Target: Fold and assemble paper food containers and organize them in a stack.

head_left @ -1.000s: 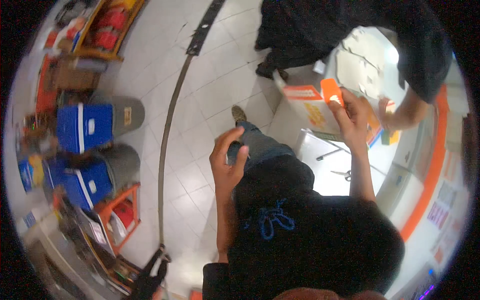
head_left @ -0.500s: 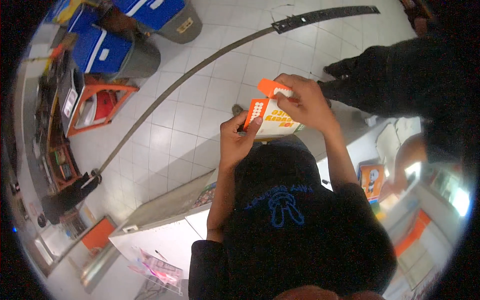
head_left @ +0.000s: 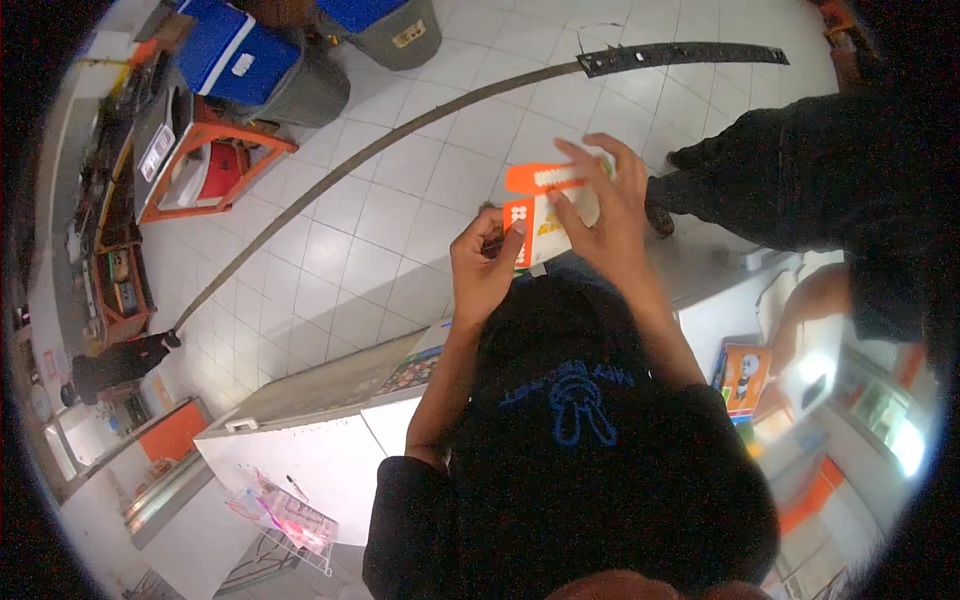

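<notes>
White-tiled floor [head_left: 330,250] of a cluttered room, viewed from above. At centre is one orange-and-white box [head_left: 545,232], held off the floor beyond my black shirt [head_left: 600,480]. My left hand [head_left: 482,262] pinches its left end, thumb on the orange side; my right hand [head_left: 612,215] spreads across its right part, blurred, so I cannot tell whether it grips. Should my left thumb slip, the box could tip and drop; a hard push from my right fingers might crease its one projecting flap [head_left: 530,179]. Counted around the box: to its right, one co-worker [head_left: 770,180]; lower right, one orange pack [head_left: 742,378]; lower left, one white counter [head_left: 320,450]; beyond it, one long grey strip [head_left: 400,133]; upper left, two grey bins [head_left: 312,97] with blue lids.
</notes>
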A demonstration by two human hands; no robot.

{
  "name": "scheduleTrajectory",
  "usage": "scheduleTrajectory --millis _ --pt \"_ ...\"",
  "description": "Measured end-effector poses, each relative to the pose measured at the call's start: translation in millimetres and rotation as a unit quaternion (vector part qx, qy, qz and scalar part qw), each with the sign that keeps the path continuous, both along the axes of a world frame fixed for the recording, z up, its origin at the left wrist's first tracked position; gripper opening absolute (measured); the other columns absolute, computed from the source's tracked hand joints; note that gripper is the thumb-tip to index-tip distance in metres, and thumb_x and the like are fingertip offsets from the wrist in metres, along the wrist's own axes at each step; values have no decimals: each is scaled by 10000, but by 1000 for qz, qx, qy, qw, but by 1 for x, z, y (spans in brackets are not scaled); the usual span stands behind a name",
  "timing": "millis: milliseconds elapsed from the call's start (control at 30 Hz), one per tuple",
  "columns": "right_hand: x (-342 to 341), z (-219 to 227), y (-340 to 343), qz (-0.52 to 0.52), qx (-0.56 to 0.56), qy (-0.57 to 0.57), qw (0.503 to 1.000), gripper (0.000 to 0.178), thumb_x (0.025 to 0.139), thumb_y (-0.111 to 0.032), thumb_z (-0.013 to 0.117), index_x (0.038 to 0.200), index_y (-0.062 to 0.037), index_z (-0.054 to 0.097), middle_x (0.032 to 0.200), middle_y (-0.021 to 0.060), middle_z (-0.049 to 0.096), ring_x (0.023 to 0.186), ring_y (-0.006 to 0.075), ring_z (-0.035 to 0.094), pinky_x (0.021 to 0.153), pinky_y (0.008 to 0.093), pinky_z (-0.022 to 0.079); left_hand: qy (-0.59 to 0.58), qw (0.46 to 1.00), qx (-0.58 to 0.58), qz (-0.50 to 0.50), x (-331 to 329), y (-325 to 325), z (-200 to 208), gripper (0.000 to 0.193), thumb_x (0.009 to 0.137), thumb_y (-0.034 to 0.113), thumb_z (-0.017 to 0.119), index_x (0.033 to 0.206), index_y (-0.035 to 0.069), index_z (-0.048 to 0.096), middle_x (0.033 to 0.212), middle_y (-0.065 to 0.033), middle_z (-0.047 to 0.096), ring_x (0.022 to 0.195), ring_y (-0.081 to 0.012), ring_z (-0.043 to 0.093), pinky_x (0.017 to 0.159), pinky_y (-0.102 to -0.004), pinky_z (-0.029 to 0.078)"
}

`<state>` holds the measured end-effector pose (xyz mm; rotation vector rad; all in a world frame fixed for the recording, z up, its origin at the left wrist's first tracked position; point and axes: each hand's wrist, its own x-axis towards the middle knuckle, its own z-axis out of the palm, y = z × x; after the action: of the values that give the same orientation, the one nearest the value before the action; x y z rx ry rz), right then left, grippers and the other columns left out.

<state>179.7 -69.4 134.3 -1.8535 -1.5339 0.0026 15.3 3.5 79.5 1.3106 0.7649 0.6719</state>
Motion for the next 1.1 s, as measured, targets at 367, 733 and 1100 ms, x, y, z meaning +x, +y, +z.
scheduleTrajectory --millis 367,733,1100 --pt "-45 -37 -20 105 -15 136 985 506 784 -119 700 1277 -154 594 1268 111 559 1191 329 509 1000 446 395 -225 937 -260 66 -28 -13 7 291 962 132 550 1207 -25 566 1091 -132 653 922 -198 671 814 -345 566" --pt "-55 -35 -8 31 129 174 976 298 760 -52 741 1053 -96 711 1008 85 674 893 254 657 784 342 524 -52 980 -11 191 -12 -18 4 91 877 16 676 955 -31 682 833 -65 696 738 -87 625 687 -228 519" --pt "-54 -31 -6 -30 126 293 947 177 794 -61 730 970 -48 712 955 102 690 861 230 679 736 312 544 -45 984 64 162 8 -18 4 164 904 20 636 1050 -38 685 884 -72 705 736 -84 635 642 -235 535"
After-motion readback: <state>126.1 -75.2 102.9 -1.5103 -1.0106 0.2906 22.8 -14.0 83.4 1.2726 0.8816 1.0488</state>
